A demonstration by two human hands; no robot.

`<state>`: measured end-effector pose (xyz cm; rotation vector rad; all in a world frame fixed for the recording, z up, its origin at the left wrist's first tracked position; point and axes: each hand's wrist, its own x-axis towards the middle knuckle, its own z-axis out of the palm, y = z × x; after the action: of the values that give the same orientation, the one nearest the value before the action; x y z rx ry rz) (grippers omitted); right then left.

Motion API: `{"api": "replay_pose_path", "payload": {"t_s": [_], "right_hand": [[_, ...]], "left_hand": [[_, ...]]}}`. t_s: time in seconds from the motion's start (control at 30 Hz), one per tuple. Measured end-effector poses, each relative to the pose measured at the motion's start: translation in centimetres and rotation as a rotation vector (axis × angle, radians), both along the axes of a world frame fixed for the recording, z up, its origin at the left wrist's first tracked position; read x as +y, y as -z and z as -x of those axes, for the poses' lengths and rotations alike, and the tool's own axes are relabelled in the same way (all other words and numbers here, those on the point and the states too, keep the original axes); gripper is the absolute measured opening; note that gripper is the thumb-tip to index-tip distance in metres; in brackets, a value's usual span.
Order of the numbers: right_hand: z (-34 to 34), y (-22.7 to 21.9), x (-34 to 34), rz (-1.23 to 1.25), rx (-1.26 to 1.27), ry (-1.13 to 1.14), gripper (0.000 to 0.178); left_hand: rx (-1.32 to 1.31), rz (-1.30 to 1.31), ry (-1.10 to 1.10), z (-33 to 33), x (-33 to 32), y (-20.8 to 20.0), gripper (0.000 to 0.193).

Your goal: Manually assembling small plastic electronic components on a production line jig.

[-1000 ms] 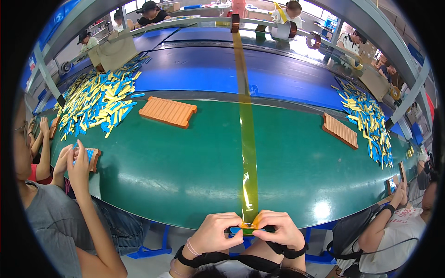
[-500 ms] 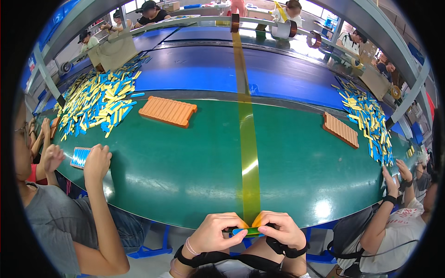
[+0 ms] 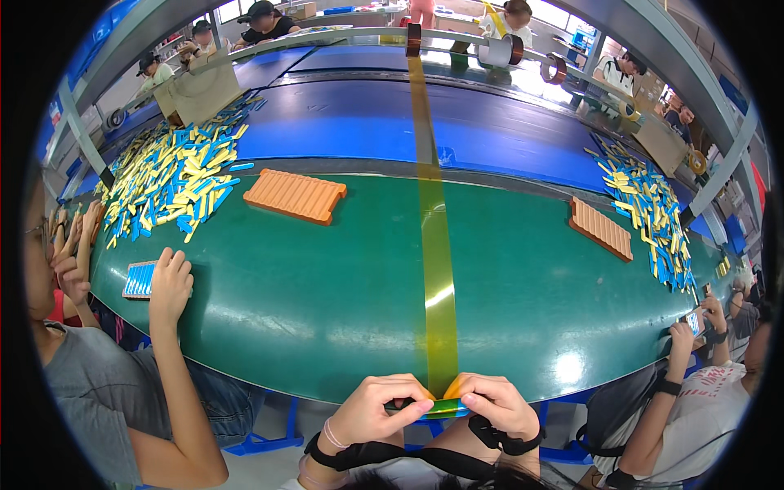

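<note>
The left hand (image 3: 385,412) is closed in a pinch, thumb against curled fingers, on one end of a blue-and-green strip (image 3: 449,409), and the right hand (image 3: 502,408) pinches the other end the same way; the strip lies across the gap between them, just at the near edge of the green table (image 3: 286,318). A clear yellow tape (image 3: 438,269) runs down from a roll (image 3: 414,39) on the overhead bar to the hands, and the fingertips look orange where it seems to cover them. The likeliest trouble is the tape meeting the strip askew or creased, if one hand pulls harder or sits higher than the other. Fingertips this close to the film could also stick to it and drag it sideways, or trap air under it. Too firm a squeeze might bow the thin-looking strip, while too slack a pinch could let it slip below the table edge. How squarely the two line up I cannot tell, since the fingers hide the ends. The black band (image 3: 523,445) at the right wrist might also snag a loose end of film
</note>
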<state>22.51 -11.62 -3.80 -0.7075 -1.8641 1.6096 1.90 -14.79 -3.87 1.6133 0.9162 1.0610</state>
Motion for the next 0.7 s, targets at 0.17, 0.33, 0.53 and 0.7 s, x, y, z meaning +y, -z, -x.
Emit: {"api": "replay_pose_path", "payload": {"t_s": [0.17,0.33,0.53,0.7], "right_hand": [[0.0,-0.1,0.1,-0.015,0.019,0.001,0.019],[0.1,-0.5,-0.1,0.019,-0.004,0.012,0.015],[0.7,-0.5,0.0,-0.112,0.004,0.046,0.009],[0.8,-0.2,0.1,-0.164,0.01,0.046,0.01]], "left_hand": [[-0.027,0.011,-0.008,0.0,0.1,0.2,0.009],[0.094,-0.063,-0.02,-0.5,0.1,-0.2,0.014],[0.195,-0.132,-0.097,-1.0,0.1,0.1,0.016],[0.247,-0.076,-0.089,-1.0,0.0,-0.2,0.017]]}}
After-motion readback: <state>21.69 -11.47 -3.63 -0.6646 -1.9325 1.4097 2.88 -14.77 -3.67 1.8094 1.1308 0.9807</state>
